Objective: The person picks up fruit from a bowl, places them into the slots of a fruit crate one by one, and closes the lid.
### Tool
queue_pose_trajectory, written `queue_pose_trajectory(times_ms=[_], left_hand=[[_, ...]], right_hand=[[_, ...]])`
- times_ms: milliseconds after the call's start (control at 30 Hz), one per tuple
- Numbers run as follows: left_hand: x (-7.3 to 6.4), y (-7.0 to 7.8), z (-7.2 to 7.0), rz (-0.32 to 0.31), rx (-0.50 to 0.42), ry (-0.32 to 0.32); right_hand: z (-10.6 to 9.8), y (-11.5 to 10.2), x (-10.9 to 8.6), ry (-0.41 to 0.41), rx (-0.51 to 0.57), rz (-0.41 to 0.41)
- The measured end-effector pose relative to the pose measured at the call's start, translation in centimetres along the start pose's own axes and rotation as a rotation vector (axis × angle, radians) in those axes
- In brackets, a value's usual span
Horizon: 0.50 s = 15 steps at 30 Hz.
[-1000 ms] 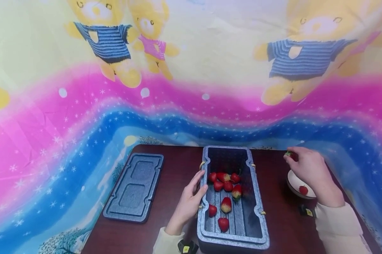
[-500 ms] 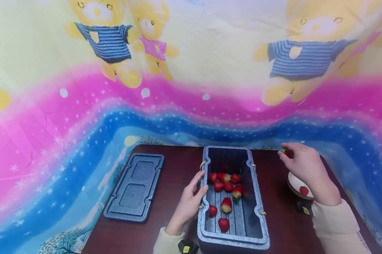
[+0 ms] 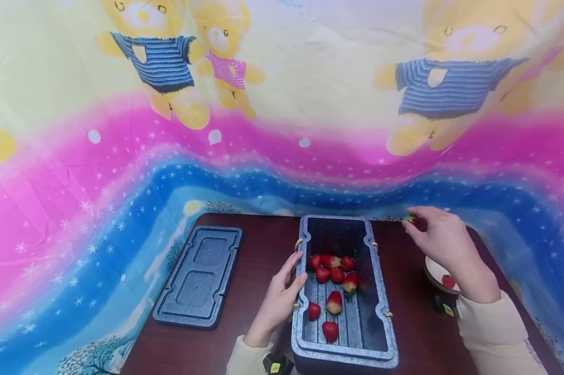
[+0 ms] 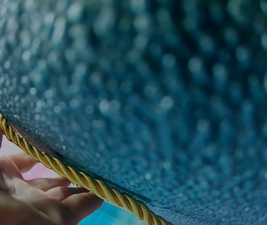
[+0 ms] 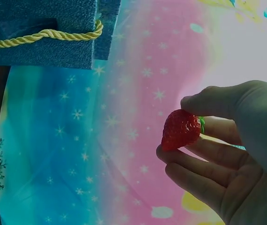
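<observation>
Between its thumb and fingers my right hand (image 3: 443, 239) pinches a red strawberry (image 5: 182, 129) with a green leafy top, held up beyond the bowl. A white bowl (image 3: 431, 268), partly hidden by that hand and wrist, has one strawberry (image 3: 448, 281) showing in it. My left hand (image 3: 279, 297) rests against the left side of a grey foam box (image 3: 382, 284), its fingertips at the rim. Several strawberries (image 3: 334, 302) lie on the box floor, most of them around its middle. In the left wrist view, the fingers stand beside a gold rope (image 4: 89, 182) on the box wall.
A grey lid (image 3: 199, 276) with two recessed panels lies flat on the dark red table (image 3: 258, 239), left of the box. Behind the table hangs a cloth (image 3: 282, 130) printed with bears. The box's tall walls and rope handles stand between my hands.
My right hand has moved left and slightly up with the strawberry, away from the bowl. The left hand and the box have stayed in place.
</observation>
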State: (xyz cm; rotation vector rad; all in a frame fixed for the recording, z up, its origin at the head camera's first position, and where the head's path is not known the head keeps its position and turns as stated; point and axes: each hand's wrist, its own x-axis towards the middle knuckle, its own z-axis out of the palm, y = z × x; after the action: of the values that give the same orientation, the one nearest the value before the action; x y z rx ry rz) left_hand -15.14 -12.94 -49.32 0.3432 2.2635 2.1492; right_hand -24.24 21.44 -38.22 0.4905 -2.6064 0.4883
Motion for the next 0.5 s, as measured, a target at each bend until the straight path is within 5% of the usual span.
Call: queue_pose_trajectory(times_ms=[500], left_hand=[[0.0,0.0,0.0,-0.013,-0.011,-0.005]], right_hand=[[0.1,-2.2,0.8,0.054,0.066,-0.081]])
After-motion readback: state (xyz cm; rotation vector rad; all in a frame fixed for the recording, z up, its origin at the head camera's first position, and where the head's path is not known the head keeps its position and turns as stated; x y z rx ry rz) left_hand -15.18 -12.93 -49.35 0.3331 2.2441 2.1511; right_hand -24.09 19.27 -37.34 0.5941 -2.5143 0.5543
